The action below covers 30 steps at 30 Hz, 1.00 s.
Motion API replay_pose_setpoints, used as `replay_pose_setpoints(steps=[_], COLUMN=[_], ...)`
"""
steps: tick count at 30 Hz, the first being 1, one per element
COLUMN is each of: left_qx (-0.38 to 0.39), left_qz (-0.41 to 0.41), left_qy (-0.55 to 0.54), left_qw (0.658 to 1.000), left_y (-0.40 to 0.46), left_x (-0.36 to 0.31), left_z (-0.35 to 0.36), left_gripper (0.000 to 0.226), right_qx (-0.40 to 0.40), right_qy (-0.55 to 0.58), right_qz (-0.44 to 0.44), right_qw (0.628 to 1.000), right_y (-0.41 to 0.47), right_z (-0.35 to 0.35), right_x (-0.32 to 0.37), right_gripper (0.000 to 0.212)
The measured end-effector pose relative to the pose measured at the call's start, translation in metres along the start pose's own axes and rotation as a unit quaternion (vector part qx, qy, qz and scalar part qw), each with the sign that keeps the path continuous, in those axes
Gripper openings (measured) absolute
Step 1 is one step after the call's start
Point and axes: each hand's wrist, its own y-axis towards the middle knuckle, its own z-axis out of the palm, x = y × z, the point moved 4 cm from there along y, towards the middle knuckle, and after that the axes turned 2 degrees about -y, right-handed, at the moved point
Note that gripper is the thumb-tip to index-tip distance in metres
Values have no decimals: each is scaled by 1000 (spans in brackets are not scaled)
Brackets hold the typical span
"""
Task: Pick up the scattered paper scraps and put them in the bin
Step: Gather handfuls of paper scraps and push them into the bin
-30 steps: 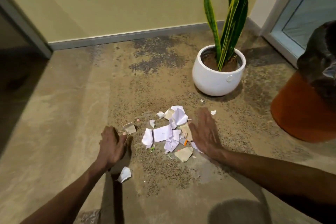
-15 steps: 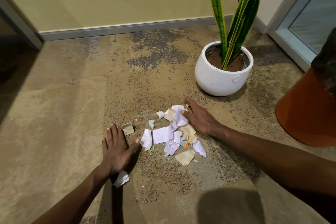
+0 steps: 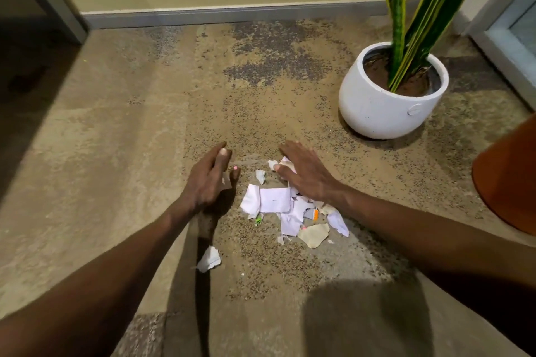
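Observation:
A pile of torn paper scraps (image 3: 275, 201), mostly white with a few tan pieces, lies on the speckled floor in the middle of the view. One white scrap (image 3: 209, 259) lies apart, nearer to me, under my left forearm. My left hand (image 3: 207, 180) is spread just left of the pile, with a small scrap showing under its thumb. My right hand (image 3: 307, 174) lies flat with fingers apart on the pile's far right part, covering some scraps. Neither hand grips anything. The orange bin (image 3: 510, 182) shows partly at the right edge.
A white pot (image 3: 377, 113) with a tall striped plant stands beyond the pile to the right. A wall with a grey skirting board (image 3: 232, 13) runs along the back. A glass door frame (image 3: 504, 46) is at the far right. A dark doorway lies at the left.
My left hand has moved away from me and rightward, over the small tan scrap beside the pile. My right hand has stayed on the pile's far end.

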Motion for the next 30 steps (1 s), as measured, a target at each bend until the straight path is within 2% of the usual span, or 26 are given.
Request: replay_pose_setpoints(steps=[1, 4, 7, 10, 13, 17, 19, 22, 27, 30], left_qx=[32, 120, 168, 147, 106, 106, 104, 78, 68, 63], left_qz=[16, 69, 113, 149, 181, 149, 128, 76, 51, 39], left_qy=[12, 33, 49, 110, 173, 234, 266, 291, 230, 139], left_qw=[999, 990, 978, 972, 962, 955, 950, 950, 970, 987], left_y=[-1, -25, -56, -77, -97, -131, -141, -138, -121, -111], left_x=[-6, -16, -14, 1, 19, 47, 51, 40, 14, -3], left_z=[7, 30, 35, 16, -8, -9, 3, 18, 37, 44], left_gripper=[72, 52, 57, 73, 96, 125, 131, 137, 141, 145], right_qx=[27, 63, 61, 12, -26, 33, 59, 49, 37, 34], right_qy=[-24, -34, 16, 1, -39, -93, -119, -159, -85, -44], right_qz=[-34, -113, -143, -149, -110, -60, -59, -73, -88, -76], right_qw=[999, 991, 988, 989, 993, 993, 989, 983, 992, 996], right_y=[-5, -30, -53, -68, -77, -107, -126, -131, -98, -79], right_z=[8, 27, 21, -7, -31, -20, -4, 14, 22, 16], right_x=[8, 32, 44, 35, -1, -39, -36, -23, -5, 1], right_gripper=[66, 61, 55, 62, 80, 104, 114, 123, 131, 136])
